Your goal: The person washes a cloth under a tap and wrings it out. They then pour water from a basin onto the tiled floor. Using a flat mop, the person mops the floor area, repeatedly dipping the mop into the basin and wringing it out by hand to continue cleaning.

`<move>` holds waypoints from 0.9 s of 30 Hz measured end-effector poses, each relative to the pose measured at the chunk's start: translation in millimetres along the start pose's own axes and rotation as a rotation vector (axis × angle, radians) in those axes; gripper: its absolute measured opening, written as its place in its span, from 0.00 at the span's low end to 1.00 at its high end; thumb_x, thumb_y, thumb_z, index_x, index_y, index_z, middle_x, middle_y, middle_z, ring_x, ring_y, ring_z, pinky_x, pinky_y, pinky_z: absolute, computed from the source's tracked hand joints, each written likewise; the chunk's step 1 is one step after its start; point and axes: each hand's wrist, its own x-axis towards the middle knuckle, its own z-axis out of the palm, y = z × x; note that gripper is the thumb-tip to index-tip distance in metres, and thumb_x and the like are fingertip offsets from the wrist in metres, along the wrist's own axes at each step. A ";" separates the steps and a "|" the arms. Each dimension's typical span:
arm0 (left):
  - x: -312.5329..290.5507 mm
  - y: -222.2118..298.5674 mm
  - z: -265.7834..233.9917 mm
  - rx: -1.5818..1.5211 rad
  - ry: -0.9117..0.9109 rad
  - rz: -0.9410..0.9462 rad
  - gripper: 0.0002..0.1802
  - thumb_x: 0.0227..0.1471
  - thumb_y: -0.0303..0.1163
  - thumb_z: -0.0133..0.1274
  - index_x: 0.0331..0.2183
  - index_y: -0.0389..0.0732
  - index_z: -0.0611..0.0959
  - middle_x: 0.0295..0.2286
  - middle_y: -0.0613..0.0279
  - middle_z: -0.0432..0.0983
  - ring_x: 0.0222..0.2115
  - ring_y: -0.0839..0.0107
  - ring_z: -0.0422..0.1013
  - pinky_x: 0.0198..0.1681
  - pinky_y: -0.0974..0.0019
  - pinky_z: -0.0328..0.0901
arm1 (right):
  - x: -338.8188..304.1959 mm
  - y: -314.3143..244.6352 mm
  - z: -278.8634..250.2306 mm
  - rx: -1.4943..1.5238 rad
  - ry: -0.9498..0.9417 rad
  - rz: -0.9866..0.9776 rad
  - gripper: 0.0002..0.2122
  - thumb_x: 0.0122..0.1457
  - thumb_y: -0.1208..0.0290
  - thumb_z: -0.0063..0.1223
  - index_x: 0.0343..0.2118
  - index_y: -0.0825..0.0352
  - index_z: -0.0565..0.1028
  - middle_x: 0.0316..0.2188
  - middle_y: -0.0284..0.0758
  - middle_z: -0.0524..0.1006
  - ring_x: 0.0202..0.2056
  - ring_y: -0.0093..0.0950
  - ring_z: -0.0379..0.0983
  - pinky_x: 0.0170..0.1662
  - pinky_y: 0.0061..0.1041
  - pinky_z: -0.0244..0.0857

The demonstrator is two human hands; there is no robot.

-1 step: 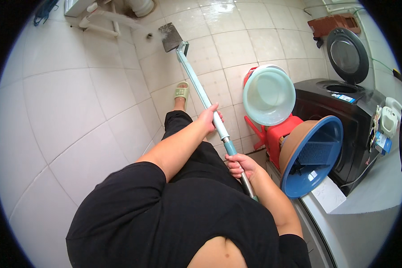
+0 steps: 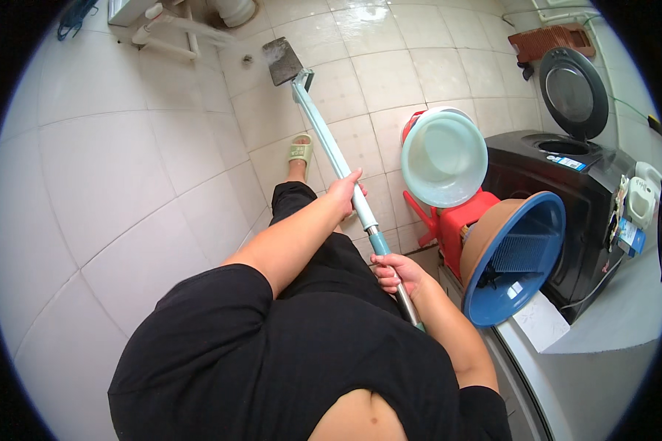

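Note:
A flat mop with a light blue and metal handle point(image 2: 324, 131) slants from my waist toward the far wall. My left hand point(image 2: 343, 194) is wrapped round the light blue part, halfway along. Lower down, near my waist, my right hand point(image 2: 400, 273) is closed round the metal pole just below a teal collar. At the far end, the dark grey rectangular mop head point(image 2: 282, 63) hangs tilted. A spray of water point(image 2: 212, 33) from the white pipes point(image 2: 171, 50) reaches it. A small round floor drain point(image 2: 247, 59) lies beside the mop head.
To my right are a pale green basin point(image 2: 444, 158), a red plastic stool point(image 2: 472, 213) and a blue-lined basin point(image 2: 518, 257) holding a washboard. Behind them stands a black washing machine point(image 2: 522, 165), lid raised. My green slipper point(image 2: 300, 149) is near the handle; white tiled wall point(image 2: 118, 184) runs left.

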 end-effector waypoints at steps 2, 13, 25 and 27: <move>5.9 7.7 2.6 0.100 0.121 0.053 0.12 0.47 0.36 0.49 0.30 0.39 0.67 0.18 0.63 0.64 0.17 0.71 0.63 0.20 0.64 0.62 | 0.5 2.2 4.0 -0.044 0.050 -0.010 0.05 0.53 0.67 0.45 0.28 0.59 0.64 0.09 0.23 0.60 0.08 0.14 0.52 0.10 0.16 0.50; 17.6 10.3 -2.4 -0.001 0.066 0.111 0.12 0.46 0.32 0.49 0.30 0.35 0.67 0.19 0.60 0.65 0.17 0.69 0.65 0.17 0.64 0.62 | -0.2 3.1 6.1 -0.052 0.044 -0.034 0.05 0.53 0.65 0.45 0.28 0.60 0.65 0.10 0.24 0.60 0.08 0.15 0.52 0.10 0.16 0.50; 9.6 24.2 -20.6 0.151 -0.312 0.079 0.16 0.52 0.32 0.40 0.40 0.32 0.61 0.36 0.49 0.68 0.36 0.60 0.69 0.36 0.59 0.67 | -14.1 -6.0 16.2 -0.194 0.097 -0.082 0.08 0.52 0.65 0.48 0.28 0.59 0.61 0.10 0.26 0.61 0.09 0.17 0.57 0.10 0.18 0.52; 14.5 21.8 -22.2 0.161 -0.266 0.071 0.16 0.52 0.32 0.39 0.40 0.32 0.62 0.37 0.49 0.68 0.36 0.60 0.69 0.37 0.58 0.67 | -12.7 -6.3 17.0 -0.209 0.125 -0.050 0.09 0.52 0.64 0.48 0.28 0.59 0.62 0.11 0.26 0.62 0.10 0.17 0.57 0.11 0.18 0.53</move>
